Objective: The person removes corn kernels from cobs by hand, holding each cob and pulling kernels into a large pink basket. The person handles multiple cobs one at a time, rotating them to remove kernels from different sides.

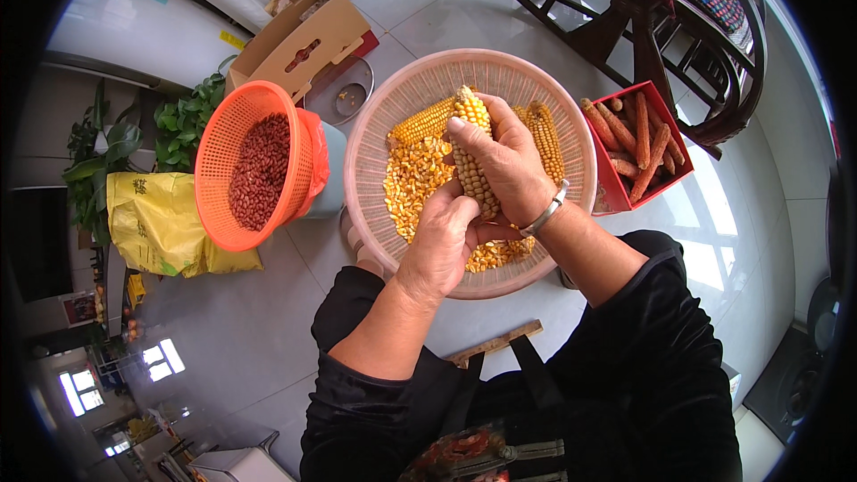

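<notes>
Both hands grip one ear of dried corn [477, 154] above a pink plastic basket [375, 100]. My left hand [442, 234] holds the lower end, with its thumb bent against the kernels. Around the upper part is my right hand [512, 154], its thumb lying along the ear; a metal bangle [546, 209] circles that wrist. The ear still bears kernels on the side facing me. Loose yellow kernels [415, 181] cover part of the basket's bottom. Whole ears lie at its sides, one at the upper left [422, 122] and another at the right [546, 140].
A red box [606, 184] of bare cobs [643, 130] stands to the right, near a dark wooden chair [629, 20]. On the left, an orange colander [207, 167] holds dark red beans or nuts [261, 174], beside a yellow sack [167, 221]. A cardboard box [328, 33] sits beyond.
</notes>
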Demonstrator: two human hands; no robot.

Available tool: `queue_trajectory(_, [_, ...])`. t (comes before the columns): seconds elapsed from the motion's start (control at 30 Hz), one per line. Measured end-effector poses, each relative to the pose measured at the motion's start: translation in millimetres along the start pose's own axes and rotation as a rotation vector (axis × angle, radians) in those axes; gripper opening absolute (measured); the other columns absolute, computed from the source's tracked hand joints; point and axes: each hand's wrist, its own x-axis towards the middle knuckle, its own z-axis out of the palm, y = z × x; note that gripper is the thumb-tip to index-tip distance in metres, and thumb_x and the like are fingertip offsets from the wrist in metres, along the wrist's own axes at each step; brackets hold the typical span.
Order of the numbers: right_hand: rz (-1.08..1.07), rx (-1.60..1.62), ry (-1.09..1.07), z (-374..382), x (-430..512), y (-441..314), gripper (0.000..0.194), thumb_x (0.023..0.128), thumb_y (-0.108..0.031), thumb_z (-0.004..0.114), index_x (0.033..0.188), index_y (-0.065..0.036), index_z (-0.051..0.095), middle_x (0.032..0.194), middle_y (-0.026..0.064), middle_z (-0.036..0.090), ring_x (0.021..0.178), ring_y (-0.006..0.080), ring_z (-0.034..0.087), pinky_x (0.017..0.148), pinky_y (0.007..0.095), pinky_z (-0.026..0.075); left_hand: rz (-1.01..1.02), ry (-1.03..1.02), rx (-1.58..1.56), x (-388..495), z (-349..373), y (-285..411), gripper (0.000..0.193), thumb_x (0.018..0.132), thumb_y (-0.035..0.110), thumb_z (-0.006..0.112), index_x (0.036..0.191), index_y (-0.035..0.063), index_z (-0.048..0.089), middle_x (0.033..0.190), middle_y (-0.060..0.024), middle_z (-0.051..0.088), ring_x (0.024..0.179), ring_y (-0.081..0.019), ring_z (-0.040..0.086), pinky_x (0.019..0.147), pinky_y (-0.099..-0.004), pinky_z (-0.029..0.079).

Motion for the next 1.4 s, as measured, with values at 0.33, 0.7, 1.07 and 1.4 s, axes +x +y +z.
queue_trajectory(0.33, [-0.038,-0.149,0.041,3,0,4,0.052,0.093,-0.022,0.068,0.134,-0.002,0.045,0.103,0.0074,0.060,0.088,0.0141,0.063,0.076,0.0271,0.056,-0.028,0.009,-0.005,4,-7,-7,0.041,0.086,0.001,0.036,0.125,-0.0094,0.046,0.118,-0.0187,0.058,0.101,-0.0261,0.067,0.086,-0.0402,0.061])
queue_trajectory(0.7, [0.089,0.209,-0.026,1,-2,-16,0.044,0.094,-0.023,0.065,0.129,-0.002,0.048,0.099,0.0086,0.063,0.081,0.0149,0.065,0.071,0.0257,0.056,-0.050,-0.041,-0.206,2,-12,0,0.046,0.087,0.008,0.042,0.129,-0.0099,0.046,0.115,-0.0210,0.061,0.102,-0.0329,0.066,0.089,-0.0470,0.058])
queue_trajectory(1.07, [-0.014,0.087,-0.010,5,-2,-4,0.047,0.093,-0.023,0.066,0.131,-0.002,0.047,0.101,0.0075,0.061,0.084,0.0146,0.064,0.074,0.0277,0.056,-0.096,0.027,-0.202,3,-17,-5,0.038,0.088,0.008,0.043,0.121,-0.0083,0.052,0.115,-0.0179,0.061,0.099,-0.0294,0.064,0.088,-0.0438,0.056])
queue_trajectory(1.4, [0.091,0.222,-0.060,0,-1,-12,0.044,0.094,-0.022,0.065,0.130,-0.002,0.047,0.100,0.0101,0.064,0.085,0.0161,0.066,0.074,0.0274,0.056,-0.057,-0.006,-0.261,1,-14,1,0.046,0.090,0.013,0.044,0.132,-0.0059,0.045,0.121,-0.0181,0.058,0.104,-0.0307,0.064,0.090,-0.0459,0.056])
